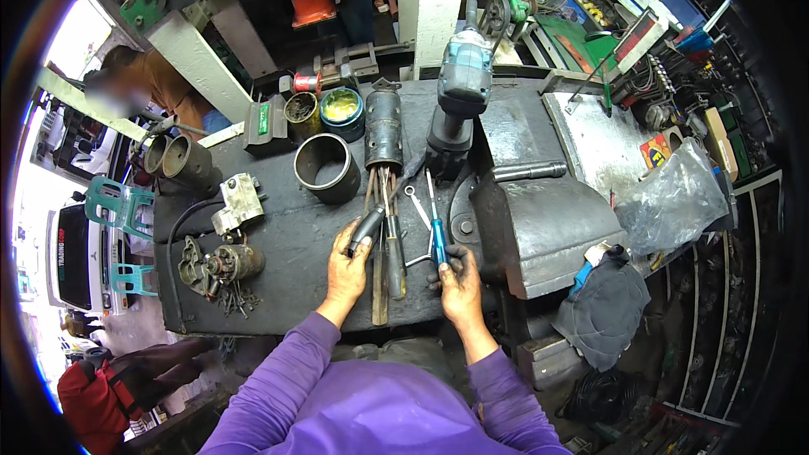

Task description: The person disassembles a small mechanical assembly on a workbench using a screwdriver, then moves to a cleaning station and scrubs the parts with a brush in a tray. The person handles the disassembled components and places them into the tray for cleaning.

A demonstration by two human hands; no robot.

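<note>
My left hand [347, 274] is closed around the black handle of a screwdriver [369, 226], its shaft pointing away from me. In my right hand [461, 285] is a screwdriver with a blue handle [439, 243], tip pointing toward the cordless impact wrench [464, 76]. Between my hands lie a dark-handled tool [394, 265] and a wooden-handled tool [379, 295], side by side. Their far ends reach the open end of a dark metal cylinder [383, 122]. A ring spanner [412, 194] lies just left of the blue screwdriver, partly hidden.
A short metal sleeve [327, 168], a tin of yellowish grease [342, 108] and a bench vise [548, 236] surround the work area. At left on the bench [295, 286] sit a dismantled motor part [236, 261] and loose bolts. A cap [602, 307] hangs at right. Another person bends at far left.
</note>
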